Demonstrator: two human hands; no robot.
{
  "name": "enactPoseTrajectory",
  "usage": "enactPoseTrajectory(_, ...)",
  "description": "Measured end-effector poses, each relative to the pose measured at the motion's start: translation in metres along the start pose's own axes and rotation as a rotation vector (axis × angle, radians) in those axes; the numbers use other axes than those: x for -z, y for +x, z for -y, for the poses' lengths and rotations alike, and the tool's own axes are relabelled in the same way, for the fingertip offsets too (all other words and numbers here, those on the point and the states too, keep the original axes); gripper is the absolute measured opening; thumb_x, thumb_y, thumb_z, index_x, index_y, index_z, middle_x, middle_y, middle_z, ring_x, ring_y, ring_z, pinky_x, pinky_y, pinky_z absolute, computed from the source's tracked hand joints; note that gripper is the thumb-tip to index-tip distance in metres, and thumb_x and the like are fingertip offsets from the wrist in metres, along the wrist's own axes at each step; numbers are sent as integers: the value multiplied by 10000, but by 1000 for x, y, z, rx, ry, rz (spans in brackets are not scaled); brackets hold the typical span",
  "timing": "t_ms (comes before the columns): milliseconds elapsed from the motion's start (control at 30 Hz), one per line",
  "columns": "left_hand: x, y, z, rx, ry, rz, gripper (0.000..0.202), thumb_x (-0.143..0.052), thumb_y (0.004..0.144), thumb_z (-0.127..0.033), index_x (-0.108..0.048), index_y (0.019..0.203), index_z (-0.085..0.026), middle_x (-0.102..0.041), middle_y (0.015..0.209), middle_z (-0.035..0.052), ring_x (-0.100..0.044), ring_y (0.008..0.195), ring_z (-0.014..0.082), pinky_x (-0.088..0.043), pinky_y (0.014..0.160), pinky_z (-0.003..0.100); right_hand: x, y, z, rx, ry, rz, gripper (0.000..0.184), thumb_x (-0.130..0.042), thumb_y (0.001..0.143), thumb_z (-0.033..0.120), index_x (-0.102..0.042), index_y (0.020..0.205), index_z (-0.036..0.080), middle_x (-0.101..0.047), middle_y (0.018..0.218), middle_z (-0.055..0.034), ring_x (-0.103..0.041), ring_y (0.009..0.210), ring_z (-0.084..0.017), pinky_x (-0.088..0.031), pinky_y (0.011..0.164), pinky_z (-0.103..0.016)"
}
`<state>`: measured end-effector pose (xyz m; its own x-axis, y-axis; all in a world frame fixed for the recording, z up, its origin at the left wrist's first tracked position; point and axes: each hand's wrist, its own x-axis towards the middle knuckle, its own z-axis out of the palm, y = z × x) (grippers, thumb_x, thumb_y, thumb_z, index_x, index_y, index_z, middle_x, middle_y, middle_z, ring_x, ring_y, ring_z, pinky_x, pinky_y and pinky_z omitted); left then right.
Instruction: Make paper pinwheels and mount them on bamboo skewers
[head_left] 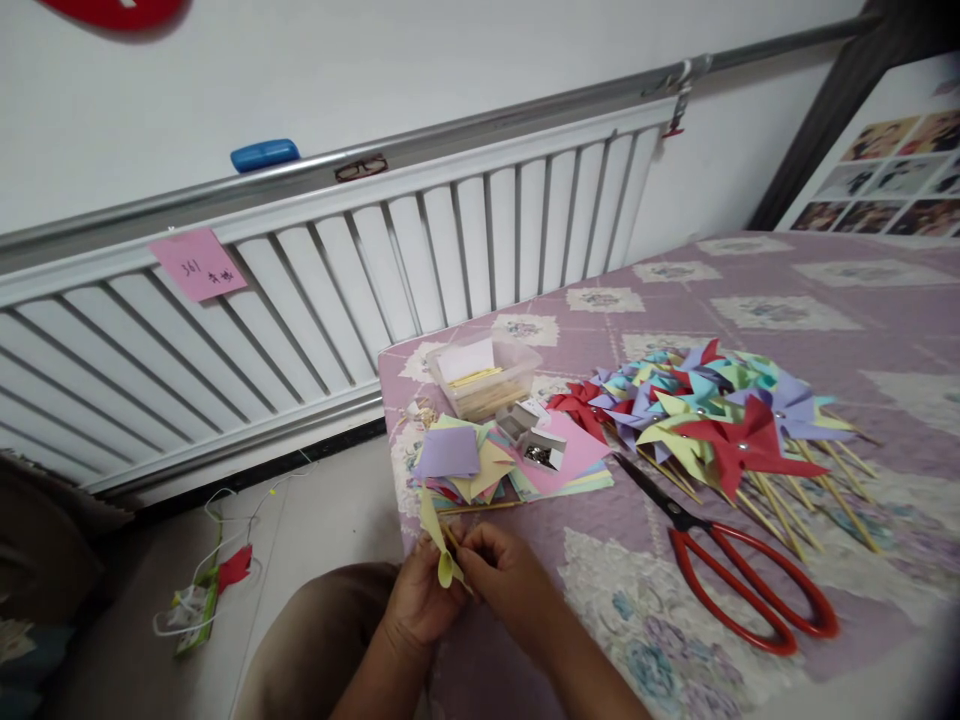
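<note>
Close to the table's near left corner, my left hand (418,600) is closed on a folded yellow paper pinwheel (431,520). My right hand (504,572) comes in from the right, its fingers pinched at the same pinwheel. A thin wooden stick (450,537) shows between the two hands; the fingertips hide which hand grips it. Just beyond lies a stack of coloured paper squares (448,452), purple on top. Another stick (484,507) rests in front of the stack. A small open box of metal pins (541,450) sits beside it.
Finished pinwheels (739,445) on sticks are heaped to the right. Red-handled scissors (701,525) lie before them, blades pointing left. A clear plastic box (495,385) with sticks stands at the back. A white radiator (450,245) runs behind the table (600,530).
</note>
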<state>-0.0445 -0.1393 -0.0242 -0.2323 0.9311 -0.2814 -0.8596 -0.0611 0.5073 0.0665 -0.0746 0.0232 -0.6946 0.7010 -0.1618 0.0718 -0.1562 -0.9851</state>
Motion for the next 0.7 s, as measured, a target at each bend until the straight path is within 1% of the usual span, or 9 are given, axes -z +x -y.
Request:
enactPoseTrajectory(167, -6, -2, -1, -20, -1, 61, 237, -822, 661, -326, -692, 782, -169, -630, 728, 4, -617, 653, 150, -537, 645, 287, -1, 0, -1, 4, -22, -12, 165, -565, 754, 288, -479, 630, 219, -491, 550, 66, -443, 531, -113, -347, 517, -255)
enactPoseTrajectory(267, -4, -1, 0, -32, -18, 46, 216, -818, 669, -305, -691, 780, -170, -624, 742, -1, -616, 675, 138, -537, 696, 283, -1, 0, 0, 1, -36, -17, 164, -562, 748, 286, -482, 624, 215, -496, 560, 59, -450, 543, -118, -352, 530, -261)
enactPoseTrajectory(433, -4, -1, -1, -37, -21, 74, 244, -838, 638, -302, -676, 760, -167, -599, 742, -5, -602, 686, 137, -520, 666, 270, -2, 0, 3, -2, -46, -8, 168, -569, 744, 284, -477, 621, 215, -498, 564, 56, -448, 548, -121, -350, 534, -264)
enactPoseTrajectory(567, -7, -2, -1, -47, -22, 76, 254, -847, 626, -303, -667, 745, -169, -597, 741, -2, -611, 731, 149, -519, 734, 284, -3, 0, 2, -3, -40, -9, 158, -556, 747, 275, -467, 630, 217, -484, 573, 61, -447, 554, -119, -350, 539, -264)
enactPoseTrajectory(700, -7, -1, -1, -52, -37, 62, 245, -840, 638, -311, -677, 756, -171, -597, 730, -4, -603, 719, 136, -511, 767, 277, -4, 1, -2, 17, -60, -26, 167, -569, 757, 291, -474, 644, 216, -488, 598, 58, -447, 572, -119, -355, 553, -266)
